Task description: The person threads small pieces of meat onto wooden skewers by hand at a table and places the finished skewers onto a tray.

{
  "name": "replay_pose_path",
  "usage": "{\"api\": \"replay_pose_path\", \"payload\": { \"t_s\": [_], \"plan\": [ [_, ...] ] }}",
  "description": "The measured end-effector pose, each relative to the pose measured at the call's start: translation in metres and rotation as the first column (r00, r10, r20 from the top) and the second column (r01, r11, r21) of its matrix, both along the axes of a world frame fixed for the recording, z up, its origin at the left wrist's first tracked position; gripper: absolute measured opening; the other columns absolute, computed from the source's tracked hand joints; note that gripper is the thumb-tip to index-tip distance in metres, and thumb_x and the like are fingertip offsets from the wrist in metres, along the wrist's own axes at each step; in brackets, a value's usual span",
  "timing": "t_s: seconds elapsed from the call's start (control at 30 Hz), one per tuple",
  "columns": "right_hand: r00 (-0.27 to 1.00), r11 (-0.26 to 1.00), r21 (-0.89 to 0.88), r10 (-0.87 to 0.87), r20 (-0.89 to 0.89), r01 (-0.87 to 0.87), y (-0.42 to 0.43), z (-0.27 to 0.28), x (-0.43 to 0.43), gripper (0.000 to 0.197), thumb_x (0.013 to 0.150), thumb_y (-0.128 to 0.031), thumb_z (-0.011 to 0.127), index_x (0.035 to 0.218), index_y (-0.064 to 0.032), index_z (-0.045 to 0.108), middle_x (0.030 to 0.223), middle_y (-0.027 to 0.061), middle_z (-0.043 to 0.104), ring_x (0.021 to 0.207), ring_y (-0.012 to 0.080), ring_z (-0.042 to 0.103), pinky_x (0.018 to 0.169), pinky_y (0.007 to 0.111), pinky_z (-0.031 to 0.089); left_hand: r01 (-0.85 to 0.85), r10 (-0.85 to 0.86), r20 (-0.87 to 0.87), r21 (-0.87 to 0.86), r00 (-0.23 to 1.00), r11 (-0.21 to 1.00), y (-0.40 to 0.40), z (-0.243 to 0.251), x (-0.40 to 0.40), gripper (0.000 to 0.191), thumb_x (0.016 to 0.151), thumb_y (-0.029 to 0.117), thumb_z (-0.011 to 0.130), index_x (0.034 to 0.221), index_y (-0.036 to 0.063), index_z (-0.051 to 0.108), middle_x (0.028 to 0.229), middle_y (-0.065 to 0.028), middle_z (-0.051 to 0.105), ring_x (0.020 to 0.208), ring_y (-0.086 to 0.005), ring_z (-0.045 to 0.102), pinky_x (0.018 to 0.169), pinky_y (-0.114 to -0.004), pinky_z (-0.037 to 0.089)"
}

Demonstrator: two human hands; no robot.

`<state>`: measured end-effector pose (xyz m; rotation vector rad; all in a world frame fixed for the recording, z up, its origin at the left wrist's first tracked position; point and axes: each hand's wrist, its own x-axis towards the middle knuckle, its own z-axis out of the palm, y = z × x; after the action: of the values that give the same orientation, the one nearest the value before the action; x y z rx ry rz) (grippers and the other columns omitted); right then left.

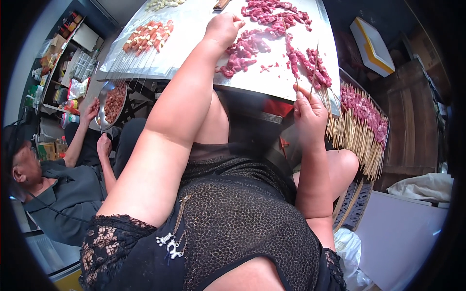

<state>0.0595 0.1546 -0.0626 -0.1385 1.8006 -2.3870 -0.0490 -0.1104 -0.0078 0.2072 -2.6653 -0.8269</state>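
Note:
My right hand (311,112) grips the lower end of a bamboo skewer near the table's front edge. Pieces of raw red meat (291,54) are threaded along that skewer, and its thin tip points up past them. A second, bare-looking stick (315,69) also runs down to these fingers. Beside the hand, meat skewers (320,71) lie at the table corner with their sticks over the edge. My left hand (225,29) is above the metal table, fingertips pinched, next to loose strips of raw meat (242,54); whether it holds a piece cannot be made out.
A tray of meat skewers (364,112) stands at the right. Metal skewers with pink and white pieces (148,36) lie on the table's left, a wooden handle (221,5) at the back. At left, another person (69,196) works over a steel bowl (125,105).

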Motion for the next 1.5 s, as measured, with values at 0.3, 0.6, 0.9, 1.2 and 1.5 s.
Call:
{"api": "replay_pose_path", "payload": {
  "t_s": [0.3,0.6,0.9,1.2,1.5],
  "plan": [
    [0.999,0.989,0.14,0.048,-0.014,-0.046,-0.003,-0.002,0.006,0.021,0.09,-0.011,0.055,0.107,-0.001,0.064,0.064,-0.0079,0.048,0.053,-0.0008,0.037,0.047,0.015,0.029,0.284,-0.188,-0.239,0.922,0.953,0.263,0.033,0.008,0.019,0.028,0.091,0.007,0.051,0.117,-0.004,0.047,0.096,-0.0154,0.063,0.081,-0.0204,0.066,0.071,-0.027,0.056],
    [0.999,0.977,0.214,0.031,-0.013,-0.027,-0.005,-0.004,0.005,0.022,0.089,-0.012,0.056,0.107,-0.002,0.065,0.063,-0.0071,0.05,0.053,0.0001,0.04,0.048,0.016,0.033,0.337,-0.176,-0.304,0.919,0.936,0.203,0.043,0.013,0.024,0.027,0.094,0.008,0.046,0.118,-0.0049,0.046,0.099,-0.0188,0.063,0.088,-0.0248,0.065,0.074,-0.031,0.057],
    [0.999,0.961,0.277,0.011,-0.032,-0.001,-0.001,-0.002,0.004,0.021,0.089,-0.011,0.057,0.106,-0.0025,0.066,0.064,-0.0059,0.052,0.054,0.001,0.041,0.049,0.017,0.035,0.342,-0.199,-0.297,0.903,0.934,0.259,0.043,0.016,0.027,0.026,0.093,0.005,0.045,0.117,-0.0056,0.046,0.102,-0.0202,0.062,0.091,-0.0258,0.065,0.075,-0.031,0.057],
    [0.988,0.941,0.335,0.006,-0.153,0.046,0.005,-0.008,0.002,0.021,0.088,-0.009,0.058,0.105,-0.0008,0.065,0.07,-0.0056,0.055,0.059,0.0012,0.043,0.053,0.017,0.037,0.337,-0.293,-0.253,0.897,0.922,0.287,0.049,0.025,0.037,0.027,0.093,0.003,0.044,0.118,-0.0057,0.046,0.102,-0.0193,0.062,0.093,-0.026,0.064,0.079,-0.031,0.056],
    [0.991,0.973,0.231,0.009,-0.13,0.021,-0.003,-0.004,0.007,0.021,0.089,-0.009,0.057,0.106,-0.0016,0.065,0.069,-0.006,0.053,0.057,0.0003,0.042,0.051,0.016,0.035,0.354,-0.298,-0.285,0.91,0.911,0.214,0.058,0.026,0.042,0.025,0.093,0.003,0.043,0.116,-0.0058,0.047,0.1,-0.0186,0.063,0.093,-0.0279,0.064,0.083,-0.035,0.054]
  ]
}}
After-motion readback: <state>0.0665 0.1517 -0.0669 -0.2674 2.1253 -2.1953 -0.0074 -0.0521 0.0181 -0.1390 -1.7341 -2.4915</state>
